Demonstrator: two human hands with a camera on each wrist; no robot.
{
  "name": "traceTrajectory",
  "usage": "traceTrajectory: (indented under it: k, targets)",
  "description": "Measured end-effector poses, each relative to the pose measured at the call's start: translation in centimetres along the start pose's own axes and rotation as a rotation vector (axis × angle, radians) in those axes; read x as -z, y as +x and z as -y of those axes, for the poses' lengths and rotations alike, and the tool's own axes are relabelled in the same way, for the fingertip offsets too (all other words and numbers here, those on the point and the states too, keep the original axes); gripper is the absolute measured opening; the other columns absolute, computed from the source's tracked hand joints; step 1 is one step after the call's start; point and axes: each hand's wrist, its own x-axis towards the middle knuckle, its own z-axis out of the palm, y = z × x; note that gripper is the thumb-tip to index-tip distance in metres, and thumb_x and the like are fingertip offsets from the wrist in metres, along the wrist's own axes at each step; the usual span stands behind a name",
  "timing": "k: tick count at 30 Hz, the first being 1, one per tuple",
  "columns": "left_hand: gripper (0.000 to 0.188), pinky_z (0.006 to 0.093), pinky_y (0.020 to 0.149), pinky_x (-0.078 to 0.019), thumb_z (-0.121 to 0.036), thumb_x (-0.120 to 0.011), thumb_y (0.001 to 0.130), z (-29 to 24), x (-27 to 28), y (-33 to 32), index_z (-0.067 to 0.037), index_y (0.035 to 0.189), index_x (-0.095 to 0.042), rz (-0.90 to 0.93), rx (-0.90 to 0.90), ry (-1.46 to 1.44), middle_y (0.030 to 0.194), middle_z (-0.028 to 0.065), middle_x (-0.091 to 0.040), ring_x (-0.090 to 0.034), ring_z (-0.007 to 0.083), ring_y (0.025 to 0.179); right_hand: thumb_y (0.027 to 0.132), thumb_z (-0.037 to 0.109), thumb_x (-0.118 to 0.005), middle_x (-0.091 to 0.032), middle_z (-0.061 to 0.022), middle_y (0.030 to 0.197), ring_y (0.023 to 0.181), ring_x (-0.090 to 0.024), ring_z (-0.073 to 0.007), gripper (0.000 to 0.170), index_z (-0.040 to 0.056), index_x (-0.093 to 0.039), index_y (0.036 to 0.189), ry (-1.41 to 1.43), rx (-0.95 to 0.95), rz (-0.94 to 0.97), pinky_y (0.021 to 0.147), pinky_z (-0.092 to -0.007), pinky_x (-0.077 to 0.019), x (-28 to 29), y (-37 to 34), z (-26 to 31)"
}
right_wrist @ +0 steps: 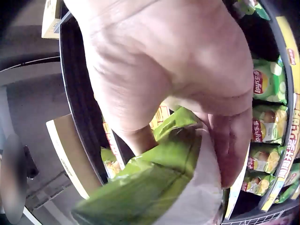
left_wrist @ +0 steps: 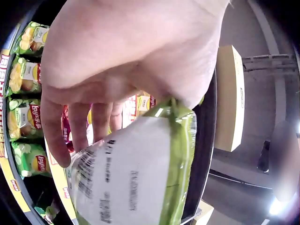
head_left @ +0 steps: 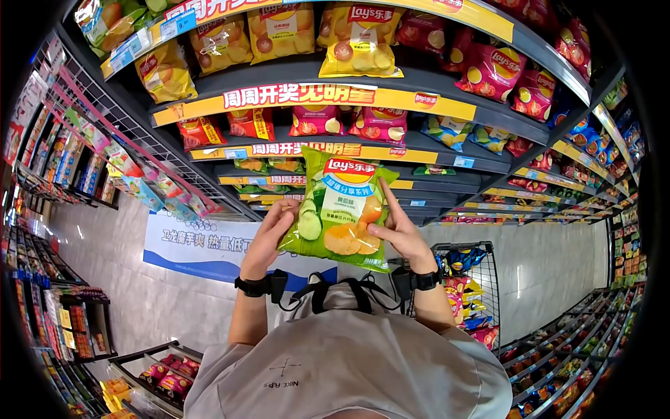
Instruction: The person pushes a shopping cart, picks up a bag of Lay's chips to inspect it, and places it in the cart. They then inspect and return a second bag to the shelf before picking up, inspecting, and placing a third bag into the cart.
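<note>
Between both hands, in front of the chest, is a green bag of potato chips (head_left: 342, 209), its front with cucumber and chip pictures facing up in the head view. The left hand (head_left: 273, 230) grips its left edge, and the right hand (head_left: 403, 227) holds the opposite edge with the thumb over the front. In the left wrist view the left hand (left_wrist: 122, 61) has its fingers behind the bag's white printed back (left_wrist: 126, 173). The right wrist view shows the right hand (right_wrist: 178, 65) around a green, crinkled side of the bag (right_wrist: 150, 173).
Ahead rise shelves (head_left: 447, 105) filled with chip bags in yellow, red and pink. A wire shopping cart (head_left: 497, 279) holding several snack bags stands at the right. More stocked racks (head_left: 63, 307) line the left, and a printed floor mat (head_left: 202, 244) lies on the grey floor.
</note>
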Motion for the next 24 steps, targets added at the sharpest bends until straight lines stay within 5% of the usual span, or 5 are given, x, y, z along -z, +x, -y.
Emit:
traceTrajectory:
  k: [1,5,7,16,24]
  targets:
    - [0.036,0.0268,0.099,-0.0411,-0.017,-0.054,0.101,-0.4,-0.4,0.0,-0.005,0.133,-0.044,0.006,0.013,0.005,0.128,0.0077,-0.056,-0.051,0.0127,0.116,0.084,-0.002,-0.071,-0.037,-0.0095,0.149,0.074,-0.05,-0.0031,0.102,0.0116,-0.001,0.158,-0.064,-0.047,0.051,0.059,-0.0186,-0.039,0.3,0.0,0.7]
    - [0.062,0.0286,0.101,-0.0423,-0.014,-0.063,0.094,0.6,-0.2,0.6,-0.003,0.147,-0.032,0.017,-0.085,0.249,0.137,0.0102,-0.052,-0.052,0.0152,0.12,0.081,-0.006,-0.071,-0.034,-0.0078,0.152,0.083,-0.052,-0.004,0.108,0.0149,0.003,0.158,-0.045,0.13,0.034,0.066,-0.0179,-0.0413,-1.3,0.4,1.1]
    - [0.065,0.0291,0.1,-0.0425,-0.014,-0.064,0.093,0.1,-0.9,0.7,-0.002,0.148,-0.03,0.015,-0.046,0.26,0.136,0.0096,-0.053,-0.053,0.0151,0.12,0.083,-0.008,-0.069,-0.025,-0.0137,0.157,0.139,-0.031,-0.0181,0.111,0.0113,0.011,0.156,0.045,0.185,0.096,0.108,-0.0301,-0.0335,-1.2,0.8,-0.2]
    - [0.051,0.0263,0.092,-0.0476,-0.015,-0.069,0.092,0.9,-2.0,1.5,0.0,0.136,-0.048,-0.153,-0.006,0.25,0.121,0.0069,-0.063,-0.058,0.0121,0.107,0.079,0.0,-0.078,-0.049,-0.0086,0.139,0.125,-0.049,-0.0154,0.091,0.0038,-0.023,0.152,-0.074,-0.029,0.09,0.103,-0.0317,-0.0427,-1.9,1.7,-0.7]
    - [0.046,0.0275,0.091,-0.0483,-0.011,-0.068,0.091,1.0,-2.1,1.9,0.001,0.132,-0.05,-0.171,-0.123,0.235,0.12,0.0076,-0.063,-0.058,0.0122,0.106,0.079,0.005,-0.08,-0.055,-0.0054,0.131,0.116,-0.054,-0.0119,0.078,0.0014,-0.036,0.143,-0.031,0.01,0.028,0.098,-0.0283,-0.046,-1.9,2.6,-0.5]
